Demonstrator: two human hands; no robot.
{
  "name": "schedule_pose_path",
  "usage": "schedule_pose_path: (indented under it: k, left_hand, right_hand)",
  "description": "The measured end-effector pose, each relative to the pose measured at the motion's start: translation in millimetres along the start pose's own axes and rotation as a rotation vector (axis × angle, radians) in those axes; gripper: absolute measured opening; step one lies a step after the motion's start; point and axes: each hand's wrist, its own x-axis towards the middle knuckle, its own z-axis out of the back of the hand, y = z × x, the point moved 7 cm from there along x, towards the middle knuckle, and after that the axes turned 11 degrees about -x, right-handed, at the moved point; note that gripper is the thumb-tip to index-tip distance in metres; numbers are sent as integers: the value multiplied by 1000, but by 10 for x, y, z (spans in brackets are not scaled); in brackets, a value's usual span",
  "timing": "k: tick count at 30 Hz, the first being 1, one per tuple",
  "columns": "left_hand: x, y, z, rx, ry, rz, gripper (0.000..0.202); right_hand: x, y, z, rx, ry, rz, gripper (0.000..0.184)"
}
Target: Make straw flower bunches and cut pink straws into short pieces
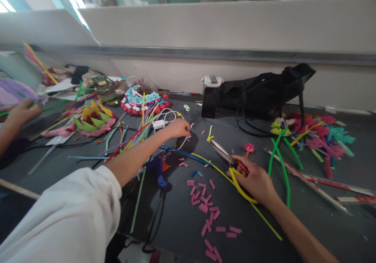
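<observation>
My right hand [255,180] is closed round a pair of red-handled scissors [226,155] whose blades point up and left, and a yellow pipe cleaner [238,188] runs under its fingers. My left hand [178,128] reaches forward in a pinch by small pink pieces [188,137] near a white cable [167,118]; what it pinches is too small to name. Several cut pink strips [205,206] lie scattered on the dark table [182,220] between my arms. A blue glue gun [160,169] lies under my left forearm.
Another person's hand [22,112] works at the far left by purple material. Coloured pipe cleaners [129,135] and paper leaves [92,120] lie left; a heart-shaped flower piece [141,100], a phone [210,101] and a black bag [264,92] stand behind; finished flowers [315,135] lie right.
</observation>
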Motion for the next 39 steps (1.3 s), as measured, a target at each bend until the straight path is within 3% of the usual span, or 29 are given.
schedule_pose_path:
  k: [11, 15, 18, 20, 22, 27, 29, 31, 35, 37, 39]
  left_hand:
    - [104, 18, -103, -5, -14, 119, 8]
    - [30, 115, -11, -148, -71, 125, 15]
    - [-95, 191, 120, -509, -107, 128, 21]
    - [-191, 183, 150, -821, -48, 130, 17]
    - [-308, 108, 138, -957, 62, 125, 15]
    - [-683, -202, -84, -669, 415, 37, 13]
    - [-768, -288, -175, -506, 491, -15, 13]
    - [-719, -328, -182, -393, 437, -59, 16]
    - [-313, -315, -8, -307, 70, -76, 21]
    - [-80, -297, 27, -244, -60, -49, 21]
    - [129, -298, -20, -205, -105, -18, 22]
  right_hand:
    - [4, -14, -17, 8, 5, 3, 42]
    - [2, -7, -16, 14, 10, -1, 43]
    - [3, -17, -18, 1, 4, -13, 43]
    - [7, -27, -25, -2, 6, -19, 43]
    - [9, -29, -34, -1, 14, -18, 43]
    - [3, -17, -32, 12, 4, 4, 40]
    - [-1, -18, -30, 10, 0, 4, 41]
    - [-1, -17, -29, 3, 0, -1, 42]
    - [3, -1, -16, -3, 10, -8, 39]
    - [4, 3, -8, -2, 8, -12, 39]
    - [5, 1, -9, 7, 7, -14, 40]
